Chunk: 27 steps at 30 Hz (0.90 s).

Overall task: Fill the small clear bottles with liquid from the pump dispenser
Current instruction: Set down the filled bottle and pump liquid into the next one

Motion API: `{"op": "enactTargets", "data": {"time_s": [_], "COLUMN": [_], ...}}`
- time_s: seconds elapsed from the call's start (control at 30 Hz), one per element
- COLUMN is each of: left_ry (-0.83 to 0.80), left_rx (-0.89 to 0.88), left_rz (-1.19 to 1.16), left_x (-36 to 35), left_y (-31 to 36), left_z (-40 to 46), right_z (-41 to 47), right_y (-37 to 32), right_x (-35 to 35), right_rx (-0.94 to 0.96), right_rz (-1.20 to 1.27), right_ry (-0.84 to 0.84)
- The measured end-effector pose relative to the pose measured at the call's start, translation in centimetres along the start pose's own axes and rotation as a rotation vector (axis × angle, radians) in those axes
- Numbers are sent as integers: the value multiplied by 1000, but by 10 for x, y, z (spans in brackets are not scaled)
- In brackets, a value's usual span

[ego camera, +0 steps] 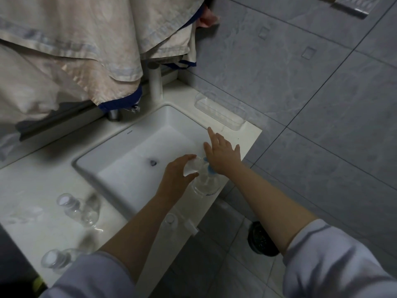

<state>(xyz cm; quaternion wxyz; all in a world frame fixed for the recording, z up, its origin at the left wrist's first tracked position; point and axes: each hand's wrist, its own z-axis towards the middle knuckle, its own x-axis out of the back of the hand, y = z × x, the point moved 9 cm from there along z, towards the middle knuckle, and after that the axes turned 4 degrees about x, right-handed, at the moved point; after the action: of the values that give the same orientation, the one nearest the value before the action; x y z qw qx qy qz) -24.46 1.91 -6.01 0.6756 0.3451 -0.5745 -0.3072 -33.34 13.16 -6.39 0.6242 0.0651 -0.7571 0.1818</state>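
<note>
One bottle (191,168) is at the spout, gripped in my left hand (176,177), while my flat, open right hand (222,154) presses the pump (206,181) by the sink (120,145). Several bottles (75,208) wait on the table (32,190); I can't tell which are full.

Single head view, looking steeply down and forward over sink (120,155) and countertop (32,190), close range.

Pump dispenser (205,183) on counter (32,183) right of sink (137,145), small bottles (75,208) left
</note>
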Motion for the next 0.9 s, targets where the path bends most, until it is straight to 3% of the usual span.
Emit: {"op": "enactTargets", "data": {"time_s": [0.13,0.43,0.73,0.9], "left_ry": [-143,3,-196,-16], "left_rx": [86,22,85,41], "left_rz": [-20,1,-75,-50], "left_x": [-9,-3,-9,0], "left_y": [-5,-9,-1,-1], "left_z": [3,3,1,0], "right_z": [3,-1,-1,-3], "right_y": [0,0,-3,0], "right_x": [6,-1,5,-1], "right_rx": [2,-4,11,-2], "right_rz": [8,27,33,45], "right_ry": [18,-1,24,-10]}}
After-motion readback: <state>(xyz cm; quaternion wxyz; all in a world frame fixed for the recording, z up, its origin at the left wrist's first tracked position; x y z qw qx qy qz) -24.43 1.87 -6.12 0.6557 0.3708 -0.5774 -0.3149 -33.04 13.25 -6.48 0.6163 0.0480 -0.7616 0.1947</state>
